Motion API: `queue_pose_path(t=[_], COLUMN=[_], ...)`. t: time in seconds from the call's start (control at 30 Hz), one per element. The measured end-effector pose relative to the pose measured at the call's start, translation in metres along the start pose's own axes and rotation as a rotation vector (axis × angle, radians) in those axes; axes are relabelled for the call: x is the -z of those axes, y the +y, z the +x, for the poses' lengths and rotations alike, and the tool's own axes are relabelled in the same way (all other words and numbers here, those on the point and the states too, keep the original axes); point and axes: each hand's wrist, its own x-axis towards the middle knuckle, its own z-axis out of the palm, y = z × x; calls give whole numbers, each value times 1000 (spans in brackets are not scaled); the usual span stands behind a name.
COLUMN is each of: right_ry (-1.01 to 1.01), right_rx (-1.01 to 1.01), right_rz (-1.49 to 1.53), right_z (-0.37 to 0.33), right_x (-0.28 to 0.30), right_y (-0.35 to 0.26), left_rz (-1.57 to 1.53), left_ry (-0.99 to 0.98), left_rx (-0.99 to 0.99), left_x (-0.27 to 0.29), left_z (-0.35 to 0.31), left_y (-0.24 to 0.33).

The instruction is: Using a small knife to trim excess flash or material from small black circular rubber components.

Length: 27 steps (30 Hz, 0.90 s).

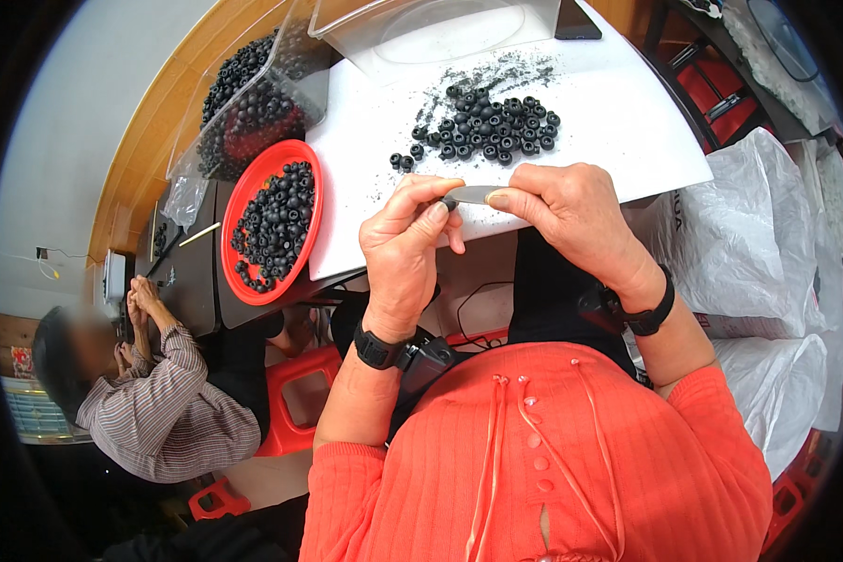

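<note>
**While the left hand (403,239) pinches a black bead (451,202), the right hand (571,215) grips a metal blade (475,195)**

Held between left thumb and fingertips, the bead sits over the near edge of the white worktop (628,126). The right thumb and bent forefinger press together on the smooth, narrow blade, its tip at the bead. Just beyond the hands lies a pile of round, holed beads (485,128), with dark crumbs (506,70) scattered behind. A clear plastic bin (421,51) takes up the far edge, a flat black slab (579,21) beside it. A red plastic tray (286,153) of beads overlaps the left edge; a clear tub (317,84) holding more stands by the far left corner. Off the right edge, a crinkled white bag (731,225) bears dark lettering. Leftward sits a co-worker in a striped shirt (173,403).
</note>
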Motion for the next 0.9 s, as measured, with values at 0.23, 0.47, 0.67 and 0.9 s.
queue_pose_path(t=[0.23,0.47,0.67,0.9], right_ry=[-19,-43,18,57], right_rx=[-5,31,-136,-146], right_rz=[-1,-18,391,519], right_z=[0,0,-4,-18], right_x=[1,2,2,7], right_y=[1,3,10,21], left_rz=[-3,1,5,595], left_ry=[8,-8,-14,329], left_rx=[-1,1,-39,-211], left_x=[-1,0,-2,41], left_z=[0,1,0,-5], left_y=[0,-1,4,79])
